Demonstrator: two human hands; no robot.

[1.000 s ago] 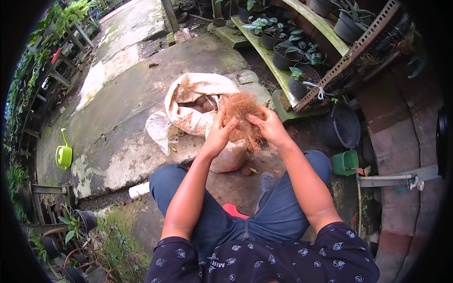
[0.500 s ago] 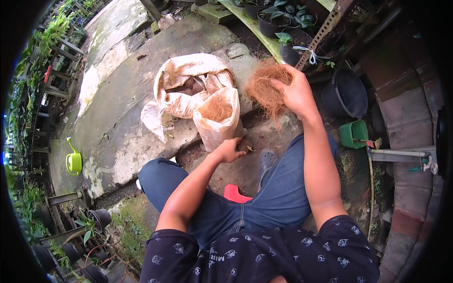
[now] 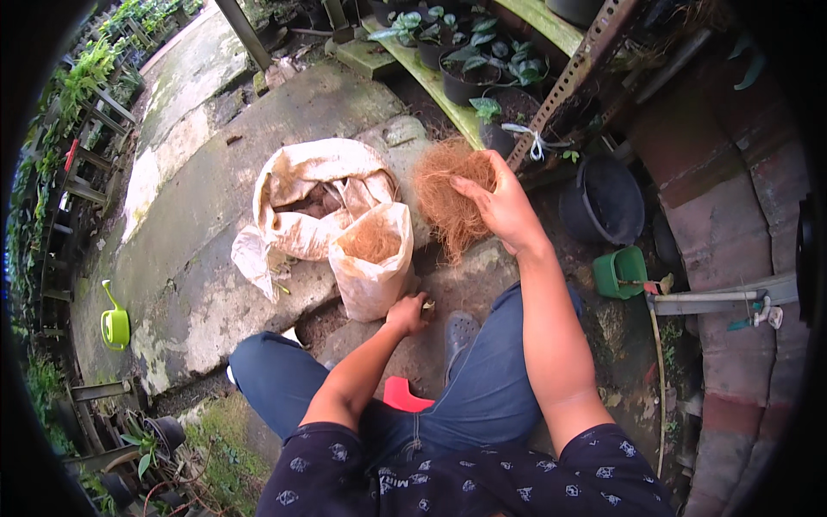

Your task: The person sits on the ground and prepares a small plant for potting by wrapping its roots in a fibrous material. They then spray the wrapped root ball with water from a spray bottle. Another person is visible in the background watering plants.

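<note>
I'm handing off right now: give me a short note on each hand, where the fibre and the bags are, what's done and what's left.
Right hand: raised, gripping a clump of brown fibre above the ground, right of the bags.
Left hand: low on the ground at the foot of the small bag, fingers curled; what it pinches is too small to tell.
Small bag stands upright and open, with fibre inside near the top. The large sack lies open behind it, touching it.
Done: one clump is out and in hand.
Left: the black pot to the right looks empty; the clump has not been set down anywhere.
</note>
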